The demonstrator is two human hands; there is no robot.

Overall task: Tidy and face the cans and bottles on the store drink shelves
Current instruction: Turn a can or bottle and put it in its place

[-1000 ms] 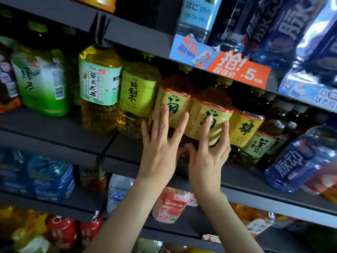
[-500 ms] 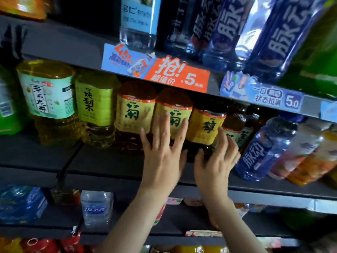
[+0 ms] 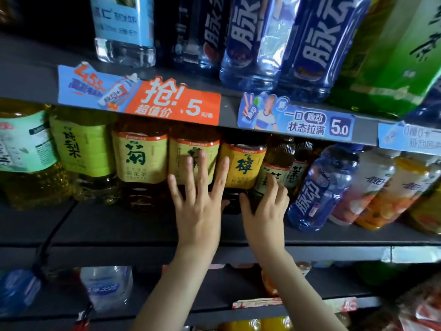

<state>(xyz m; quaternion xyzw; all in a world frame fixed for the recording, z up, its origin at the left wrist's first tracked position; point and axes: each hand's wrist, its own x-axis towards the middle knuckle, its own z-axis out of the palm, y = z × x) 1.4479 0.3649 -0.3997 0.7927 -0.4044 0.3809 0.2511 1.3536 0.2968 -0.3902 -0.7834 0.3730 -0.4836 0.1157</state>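
Hands up at the middle shelf, both on the tea row. Left hand wide open, fingers straight and fanned, laid flat over the label of a yellow tea. Grips nothing, just rests or presses there. Right hand lower and half open: fingers loosely bent, thumb out at the dark base of the lemon tea, fingertips up by a small tea just beside it. Wraps nothing visibly. Contact at those tips: cannot tell.

Now the key geometry. Bottles upright, long axis vertical, dead ahead of both palms and set well back from the shelf's front lip, bare board in between. Lemon tea in the gap above and between the two hands, tight against the yellow tea on its left, label facing out. Right hand plainly the nearer of the two, thumb at the bottle's foot; left hand taken up with the neighbour.

Reads as mid-row work. Off to the left, another yellow tea and a pear drink, labels out and in line. Off to the right, more small teas tucked deeper and a leaning blue bottle, not yet squared up. Probably calls for a draw straight toward the body, low on the base to avoid a topple, left palm steadying next door. Risk, with packing this tight, of dragging a neighbour along or nudging the blue bottle further over.
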